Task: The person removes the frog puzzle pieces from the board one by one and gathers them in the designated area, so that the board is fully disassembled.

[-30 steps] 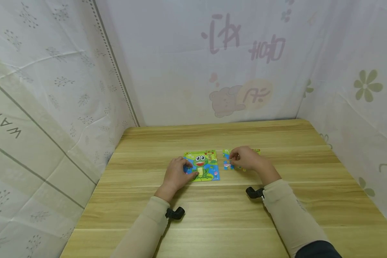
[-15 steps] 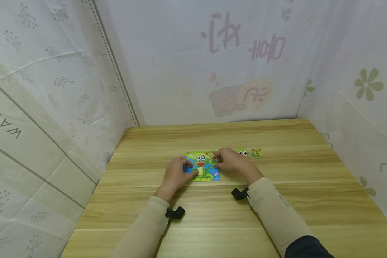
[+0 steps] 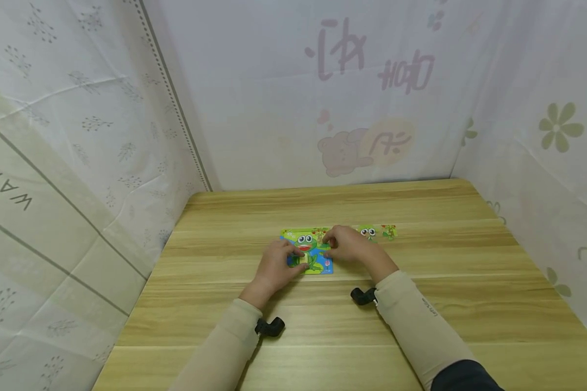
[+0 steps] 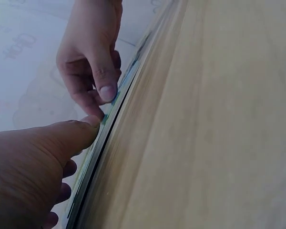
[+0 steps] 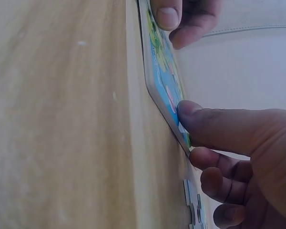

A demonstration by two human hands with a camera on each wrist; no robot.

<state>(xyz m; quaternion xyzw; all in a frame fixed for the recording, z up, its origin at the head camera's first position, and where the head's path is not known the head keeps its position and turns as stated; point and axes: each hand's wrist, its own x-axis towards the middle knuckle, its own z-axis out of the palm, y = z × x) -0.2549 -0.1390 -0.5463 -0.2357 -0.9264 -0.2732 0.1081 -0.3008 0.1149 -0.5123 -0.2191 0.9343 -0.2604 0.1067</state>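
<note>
A frog jigsaw puzzle (image 3: 318,266) in green and blue lies flat on the wooden table (image 3: 293,326). My left hand (image 3: 274,266) covers its left part, loosely bent fingers and thumb touching the picture near the frog's body. At the right edge, my right hand (image 3: 349,244) grips the puzzle between thumb and index finger. In the right wrist view, the right thumb (image 5: 214,121) lies on the puzzle's edge while the other fingers curl beside it. The left wrist view shows the left thumb (image 4: 76,133) at the puzzle's near edge. Both palms are hidden.
Loose jigsaw pieces lie beyond the right hand: one with frog eyes (image 3: 368,232) and one with a tree (image 3: 388,232). Grey piece edges (image 5: 193,205) show low in the right wrist view. Patterned cloth (image 3: 274,108) hangs behind the table and on both sides.
My right hand has moved left from the loose pieces to the puzzle's right edge and stays there. Over the last half second, my left hand has shifted slightly right over the picture.
</note>
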